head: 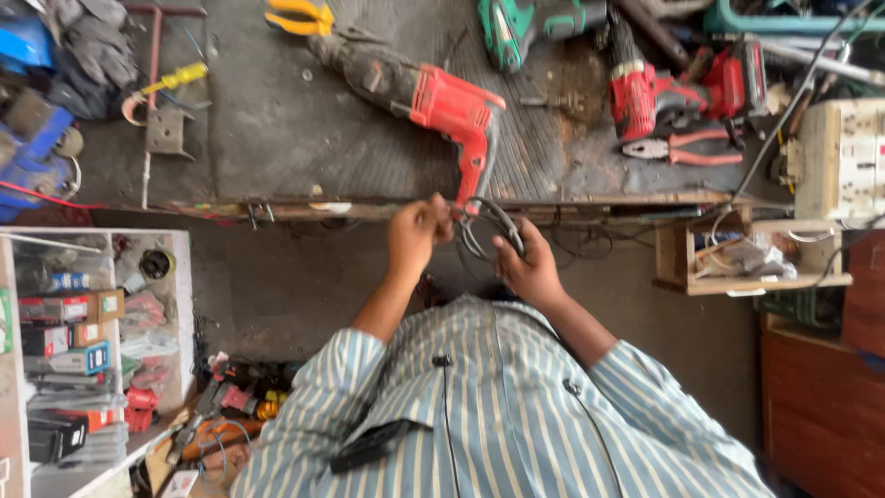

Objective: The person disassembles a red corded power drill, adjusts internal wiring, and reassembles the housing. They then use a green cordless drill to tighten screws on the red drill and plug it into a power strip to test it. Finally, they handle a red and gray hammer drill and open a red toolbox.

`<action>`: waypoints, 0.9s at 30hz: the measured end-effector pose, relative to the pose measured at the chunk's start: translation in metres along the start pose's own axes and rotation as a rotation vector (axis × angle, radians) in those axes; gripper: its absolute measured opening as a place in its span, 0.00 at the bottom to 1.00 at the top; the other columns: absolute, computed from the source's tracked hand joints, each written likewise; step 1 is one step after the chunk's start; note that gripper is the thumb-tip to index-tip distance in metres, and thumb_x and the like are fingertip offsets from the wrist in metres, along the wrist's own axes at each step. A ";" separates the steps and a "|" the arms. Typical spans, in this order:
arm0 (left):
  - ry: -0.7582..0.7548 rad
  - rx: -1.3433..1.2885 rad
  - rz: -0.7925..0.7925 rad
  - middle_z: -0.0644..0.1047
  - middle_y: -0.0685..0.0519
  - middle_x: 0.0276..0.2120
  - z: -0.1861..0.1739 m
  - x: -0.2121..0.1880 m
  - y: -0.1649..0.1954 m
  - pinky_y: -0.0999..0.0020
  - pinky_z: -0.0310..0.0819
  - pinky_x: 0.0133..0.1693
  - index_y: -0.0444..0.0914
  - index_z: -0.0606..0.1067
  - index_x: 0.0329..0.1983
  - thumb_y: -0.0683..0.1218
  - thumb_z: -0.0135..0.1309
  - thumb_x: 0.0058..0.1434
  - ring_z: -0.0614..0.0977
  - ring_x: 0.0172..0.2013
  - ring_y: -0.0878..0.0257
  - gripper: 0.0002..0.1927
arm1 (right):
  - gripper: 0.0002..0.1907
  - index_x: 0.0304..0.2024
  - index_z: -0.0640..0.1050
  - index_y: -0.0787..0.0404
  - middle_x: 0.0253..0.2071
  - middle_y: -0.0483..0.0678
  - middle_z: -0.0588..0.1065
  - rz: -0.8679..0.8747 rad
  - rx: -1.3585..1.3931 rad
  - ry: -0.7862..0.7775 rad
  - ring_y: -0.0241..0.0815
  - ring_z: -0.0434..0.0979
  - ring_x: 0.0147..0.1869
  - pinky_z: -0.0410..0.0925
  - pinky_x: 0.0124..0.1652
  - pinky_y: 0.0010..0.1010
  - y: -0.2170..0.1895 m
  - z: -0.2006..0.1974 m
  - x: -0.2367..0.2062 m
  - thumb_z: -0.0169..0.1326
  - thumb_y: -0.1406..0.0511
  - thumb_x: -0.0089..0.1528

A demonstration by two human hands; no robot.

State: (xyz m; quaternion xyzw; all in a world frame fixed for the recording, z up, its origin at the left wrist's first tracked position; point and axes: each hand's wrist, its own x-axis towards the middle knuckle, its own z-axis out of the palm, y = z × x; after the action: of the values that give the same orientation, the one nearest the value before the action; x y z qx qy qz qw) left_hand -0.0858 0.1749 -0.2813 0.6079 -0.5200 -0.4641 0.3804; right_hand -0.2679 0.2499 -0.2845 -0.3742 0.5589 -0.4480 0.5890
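Black power cord [489,226] of the red hammer drill [442,101], looped at the table [277,138] edge, twelve o'clock of the person's striped-shirted chest: left hand [415,235] pinches it, right hand [525,267] grips the coil; even loops advisable.

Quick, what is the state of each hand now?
Left hand: closed, pinching the black cable.
Right hand: closed around the coiled black cable.

I see both arms reaching forward from the striped sleeves, bare from the elbow down and bent so the hands meet close together at chest height. The left hand [417,235] is raised, its fingers pinched tight into a fist. The right hand [525,267] sits slightly lower, fingers curled closed, though its thumb seems hidden from me.
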 end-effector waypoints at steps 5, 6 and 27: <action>0.149 -0.192 -0.004 0.84 0.43 0.40 -0.003 -0.030 -0.009 0.64 0.81 0.46 0.29 0.78 0.51 0.51 0.57 0.74 0.85 0.39 0.60 0.18 | 0.12 0.52 0.67 0.61 0.21 0.42 0.66 -0.003 0.107 -0.103 0.31 0.66 0.22 0.64 0.25 0.23 0.002 -0.010 -0.008 0.51 0.61 0.71; 0.045 -0.214 0.183 0.75 0.41 0.51 0.000 -0.034 -0.007 0.61 0.74 0.54 0.30 0.68 0.60 0.51 0.59 0.70 0.78 0.50 0.57 0.25 | 0.12 0.51 0.67 0.61 0.22 0.42 0.66 -0.012 0.107 -0.123 0.31 0.67 0.23 0.63 0.25 0.23 0.004 -0.010 -0.009 0.50 0.61 0.71; -1.151 -0.991 -0.222 0.76 0.57 0.41 -0.001 -0.030 -0.010 0.72 0.71 0.49 0.33 0.69 0.59 0.41 0.59 0.68 0.77 0.42 0.69 0.19 | 0.15 0.37 0.74 0.63 0.31 0.53 0.73 -0.908 -0.601 0.149 0.55 0.76 0.34 0.69 0.35 0.41 -0.023 -0.035 0.032 0.60 0.75 0.48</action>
State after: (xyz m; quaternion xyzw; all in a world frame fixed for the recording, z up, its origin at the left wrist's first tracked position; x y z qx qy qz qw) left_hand -0.0831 0.2059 -0.2853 0.0774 -0.3032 -0.9217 0.2290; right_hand -0.3061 0.2146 -0.2762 -0.6966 0.4849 -0.5032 0.1626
